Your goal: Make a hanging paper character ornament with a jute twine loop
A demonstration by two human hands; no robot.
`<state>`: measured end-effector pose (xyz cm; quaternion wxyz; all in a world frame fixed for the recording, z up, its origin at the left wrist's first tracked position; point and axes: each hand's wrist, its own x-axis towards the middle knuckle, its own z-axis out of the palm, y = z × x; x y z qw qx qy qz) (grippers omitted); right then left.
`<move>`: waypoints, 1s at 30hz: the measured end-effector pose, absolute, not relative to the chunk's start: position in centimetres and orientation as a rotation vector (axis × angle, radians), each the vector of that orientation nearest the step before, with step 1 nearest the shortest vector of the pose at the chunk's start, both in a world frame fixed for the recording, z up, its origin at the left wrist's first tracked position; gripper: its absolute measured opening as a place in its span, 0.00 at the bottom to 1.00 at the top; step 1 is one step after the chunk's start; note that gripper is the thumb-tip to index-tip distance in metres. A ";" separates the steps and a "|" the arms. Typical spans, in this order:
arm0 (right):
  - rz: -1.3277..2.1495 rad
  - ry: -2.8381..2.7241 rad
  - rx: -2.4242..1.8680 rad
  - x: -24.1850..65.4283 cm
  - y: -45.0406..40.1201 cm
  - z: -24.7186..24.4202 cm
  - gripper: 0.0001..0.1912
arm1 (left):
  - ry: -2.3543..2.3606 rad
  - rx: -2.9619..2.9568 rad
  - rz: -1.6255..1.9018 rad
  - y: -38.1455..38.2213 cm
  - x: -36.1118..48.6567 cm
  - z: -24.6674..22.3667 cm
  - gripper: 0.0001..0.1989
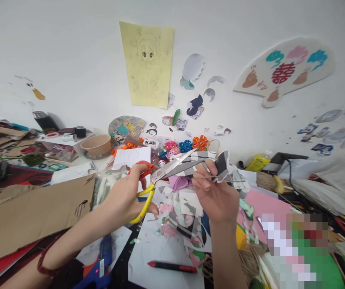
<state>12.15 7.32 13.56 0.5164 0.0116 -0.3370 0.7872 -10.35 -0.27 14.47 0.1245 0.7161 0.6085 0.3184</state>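
My left hand (124,190) grips scissors (159,173) with one red and one yellow handle. Their blades are spread, pointing up and right toward a strip of black, grey and white checked cloth (222,162). Pinched in the raised fingers of my right hand (213,190) is this cloth, with a wavy white edge at its right end. A thin brown cord (217,145) loops above it. Whether the blades touch the cloth I cannot tell. Below both hands lie paper and cloth scraps (187,200) in white, pink and grey.
A red-and-black pen (172,267) lies on white paper at the front, near a blue glue gun (102,261). Flat cardboard (37,216) covers the left side. Crocheted flowers (186,145) stand by the wall. A yellow bottle (259,160) and twine (267,182) are on the right.
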 end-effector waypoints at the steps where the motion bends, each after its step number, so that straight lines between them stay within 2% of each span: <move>1: 1.881 -0.825 0.024 12.2 7.3 13.6 0.15 | 1.763 2.097 0.941 -0.2 -10.5 14.6 0.31; 5: 1.778 -0.876 0.027 12.3 7.4 13.4 0.12 | 1.627 2.169 0.900 -0.4 -11.3 15.2 0.24; 12: 1.713 -0.954 0.034 12.5 7.7 13.2 0.10 | 1.549 2.233 0.815 -0.4 -12.4 15.6 0.30; 25: 1.697 -1.098 0.088 12.8 7.6 13.1 0.07 | 1.544 2.247 0.796 -0.7 -13.0 16.1 0.28; 30: 1.681 -1.103 0.111 12.8 7.6 13.1 0.06 | 1.541 2.283 0.777 -0.7 -12.9 16.1 0.30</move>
